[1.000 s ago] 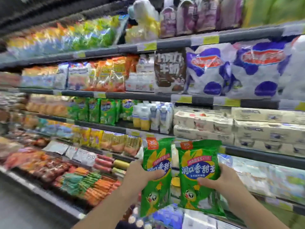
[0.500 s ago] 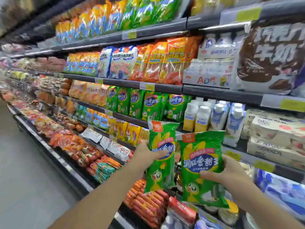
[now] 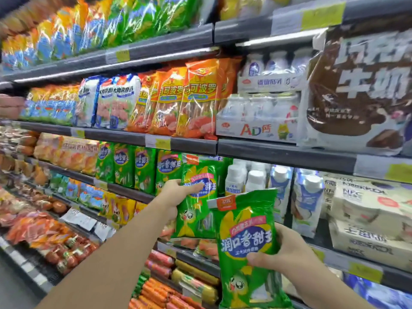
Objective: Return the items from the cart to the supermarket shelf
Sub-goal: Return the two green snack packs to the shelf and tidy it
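I hold two green corn-sausage packs with blue labels. My left hand (image 3: 178, 192) grips one green pack (image 3: 197, 210) upright, raised to the third shelf, right beside the row of matching green packs (image 3: 145, 168) standing there. My right hand (image 3: 283, 253) grips the second green pack (image 3: 246, 248) lower and nearer to me, in front of the milk bottles. The shelf edge (image 3: 124, 190) under the matching row carries price tags.
White and blue milk bottles (image 3: 278, 184) stand right of the green row. Orange sausage packs (image 3: 196, 99) fill the shelf above, a brown chocolate milk bag (image 3: 361, 90) sits at the right. Loose sausages (image 3: 160, 291) lie on lower shelves; beige cartons (image 3: 367, 215) sit far right.
The view has drawn closer to the shelf. My left hand has lifted its pack up and forward to the row of matching packs; my right hand's pack stays lower.
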A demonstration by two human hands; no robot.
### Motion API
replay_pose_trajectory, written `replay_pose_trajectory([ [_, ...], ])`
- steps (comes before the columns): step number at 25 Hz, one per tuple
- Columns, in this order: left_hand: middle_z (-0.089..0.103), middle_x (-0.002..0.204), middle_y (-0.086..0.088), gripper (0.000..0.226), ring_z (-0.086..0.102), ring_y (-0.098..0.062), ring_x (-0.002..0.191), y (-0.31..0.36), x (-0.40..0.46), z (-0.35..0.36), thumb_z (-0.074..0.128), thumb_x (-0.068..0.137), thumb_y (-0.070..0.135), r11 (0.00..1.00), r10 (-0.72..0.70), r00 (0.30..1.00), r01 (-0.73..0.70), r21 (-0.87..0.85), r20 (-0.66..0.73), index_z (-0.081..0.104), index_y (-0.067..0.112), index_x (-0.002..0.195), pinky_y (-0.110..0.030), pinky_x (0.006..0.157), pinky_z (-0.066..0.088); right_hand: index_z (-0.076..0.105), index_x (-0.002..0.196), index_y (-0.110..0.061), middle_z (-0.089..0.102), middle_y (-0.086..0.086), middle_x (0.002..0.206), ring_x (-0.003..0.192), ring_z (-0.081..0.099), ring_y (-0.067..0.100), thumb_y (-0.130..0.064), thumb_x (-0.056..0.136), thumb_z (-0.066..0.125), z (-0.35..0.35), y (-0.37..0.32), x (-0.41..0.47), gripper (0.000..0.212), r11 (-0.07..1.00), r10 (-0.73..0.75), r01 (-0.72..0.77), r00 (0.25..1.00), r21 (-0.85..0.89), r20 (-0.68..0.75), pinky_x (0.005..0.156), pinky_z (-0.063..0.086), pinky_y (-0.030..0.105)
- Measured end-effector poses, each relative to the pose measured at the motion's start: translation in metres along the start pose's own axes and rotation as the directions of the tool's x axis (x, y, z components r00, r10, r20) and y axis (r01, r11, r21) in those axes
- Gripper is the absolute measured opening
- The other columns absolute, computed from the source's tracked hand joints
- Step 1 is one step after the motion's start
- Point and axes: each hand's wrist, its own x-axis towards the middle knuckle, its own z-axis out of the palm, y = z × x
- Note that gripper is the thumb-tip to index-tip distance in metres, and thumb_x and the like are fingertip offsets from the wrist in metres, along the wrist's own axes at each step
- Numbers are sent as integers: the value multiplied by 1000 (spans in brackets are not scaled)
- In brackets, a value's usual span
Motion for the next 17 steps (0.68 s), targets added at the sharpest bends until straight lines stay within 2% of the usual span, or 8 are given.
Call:
replay_pose_trajectory([
  [3, 32, 157, -12, 104, 32, -32, 143, 15, 42, 3, 85, 71, 33, 999, 50, 998, -50, 5, 35, 25, 9, 153, -56, 115, 26, 67, 105, -16, 79, 0, 91, 87, 76, 17, -3, 59, 92, 9, -1, 13, 53, 999, 29, -30, 999, -20, -39, 86, 59, 42],
  [6, 33, 157, -11, 96, 32, -32, 143, 23, 75, 7, 81, 77, 34, 995, 99, 992, -100, 4, 75, 28, 8, 152, -53, 112, 28, 67, 106, -19, 79, -3, 92, 87, 75, 15, -13, 54, 95, 21, 2, 21, 59, 996, 70, -74, 994, -41, -88, 88, 58, 40],
  [10, 44, 149, -22, 89, 44, -37, 134, 18, 108, 15, 79, 78, 40, 967, 251, 966, -254, 33, 63, 38, -4, 144, -54, 108, 37, 66, 107, -19, 79, -7, 90, 81, 75, 9, -9, 60, 93, 44, -1, 30, 55, 995, 85, -92, 985, -42, -148, 70, 58, 21],
  [12, 55, 136, -20, 78, 51, -35, 126, 13, 116, 18, 76, 81, 41, 935, 330, 944, -331, 128, 33, 47, -5, 137, -50, 103, 44, 66, 108, -19, 79, -7, 91, 83, 75, 9, -11, 59, 94, 57, -1, 35, 57, 994, 99, -107, 980, -36, -175, 73, 58, 21],
  [14, 60, 120, -18, 61, 54, -36, 119, 6, 115, 18, 72, 86, 33, 856, 454, 891, -434, 282, -5, 51, -4, 129, -39, 93, 45, 66, 111, -18, 79, -4, 96, 89, 75, 13, -19, 53, 95, 70, 1, 39, 65, 993, 106, -114, 976, -33, -192, 83, 59, 31],
  [15, 59, 117, -18, 59, 52, -38, 121, 1, 112, 18, 74, 85, 29, 803, 516, 857, -488, 342, 11, 50, -4, 128, -35, 92, 42, 66, 111, -16, 79, -2, 97, 90, 75, 15, -18, 51, 94, 74, 1, 39, 67, 993, 103, -111, 975, -31, -199, 84, 59, 32],
  [16, 55, 128, -21, 70, 46, -37, 130, -7, 105, 16, 77, 82, 26, 740, 563, 825, -534, 409, 60, 43, -4, 136, -31, 100, 37, 67, 111, -14, 79, 0, 96, 89, 76, 16, -15, 50, 93, 77, 3, 40, 66, 994, 97, -105, 973, -28, -211, 80, 59, 28],
  [17, 42, 146, -23, 89, 32, -35, 142, -17, 99, 12, 79, 78, 26, 643, 598, 790, -574, 507, 136, 30, -6, 146, -28, 113, 28, 67, 110, -13, 79, 0, 95, 88, 76, 15, -13, 50, 92, 80, 4, 42, 64, 994, 100, -108, 968, -23, -230, 76, 58, 25],
])
